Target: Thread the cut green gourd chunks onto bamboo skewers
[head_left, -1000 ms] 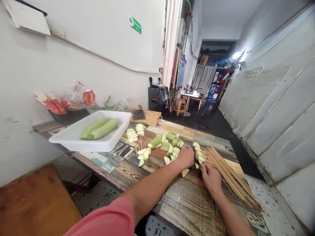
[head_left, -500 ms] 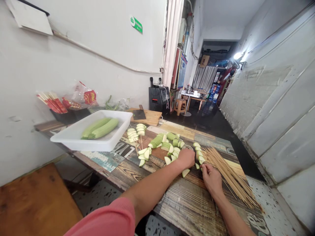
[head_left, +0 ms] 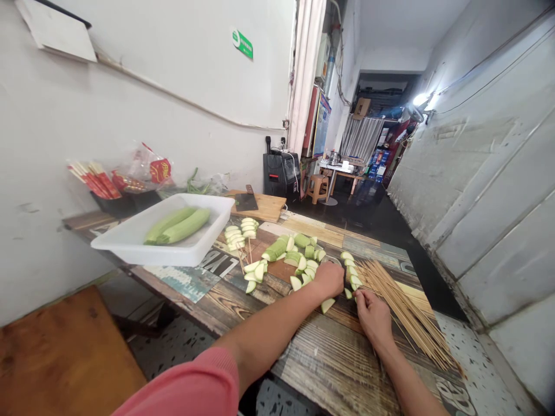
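Zucchini slices [head_left: 352, 270]: one row, extending ahead from our right hand [head_left: 373, 315], fingers pinching its near end. Left hand [head_left: 330, 280]: curled, contents we cannot tell. Sticks [head_left: 402, 306]: right of our right fingers.

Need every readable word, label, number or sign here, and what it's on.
Nothing reads with certainty.
Green wall sign: white characters, too small.
Red-printed packet: lettering too blurred.
Blue poster: too small.
Tabletop: large printed characters beside the white tray and at lower right, too skewed to quote.
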Demonstrator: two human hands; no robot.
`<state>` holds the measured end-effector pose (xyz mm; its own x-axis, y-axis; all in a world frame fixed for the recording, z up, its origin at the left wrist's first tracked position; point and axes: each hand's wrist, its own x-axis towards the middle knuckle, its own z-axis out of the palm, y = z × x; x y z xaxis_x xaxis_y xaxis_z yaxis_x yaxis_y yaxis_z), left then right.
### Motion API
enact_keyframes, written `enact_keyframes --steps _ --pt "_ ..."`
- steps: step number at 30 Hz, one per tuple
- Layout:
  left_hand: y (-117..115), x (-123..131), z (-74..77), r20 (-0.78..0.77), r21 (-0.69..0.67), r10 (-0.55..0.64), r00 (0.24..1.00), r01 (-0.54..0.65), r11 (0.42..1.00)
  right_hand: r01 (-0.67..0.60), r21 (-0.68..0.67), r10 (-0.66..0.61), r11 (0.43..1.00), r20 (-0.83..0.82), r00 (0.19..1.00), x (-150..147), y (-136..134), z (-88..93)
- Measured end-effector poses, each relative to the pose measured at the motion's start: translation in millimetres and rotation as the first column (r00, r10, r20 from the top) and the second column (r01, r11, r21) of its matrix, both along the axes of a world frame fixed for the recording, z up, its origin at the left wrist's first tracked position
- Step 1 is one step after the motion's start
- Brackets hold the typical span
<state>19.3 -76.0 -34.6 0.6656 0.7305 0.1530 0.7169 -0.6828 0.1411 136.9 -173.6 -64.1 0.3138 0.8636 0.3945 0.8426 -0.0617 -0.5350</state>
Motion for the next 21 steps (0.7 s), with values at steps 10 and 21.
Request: enact_keyframes --steps 10,21 --pt "0.9 0.9 -2.3 0.013 0.004 0.001 1.000 -0.001 1.000 0.001 -0.002 -0.001 1.000 -0.011 1.000 0.1 0.5 0.4" --pt "0.0 0.3 -1.3 0.027 0.012 -0.003 1.000 0.002 1.000 0.002 -0.017 -0.002 1.000 -0.022 1.000 0.9 0.9 -0.3"
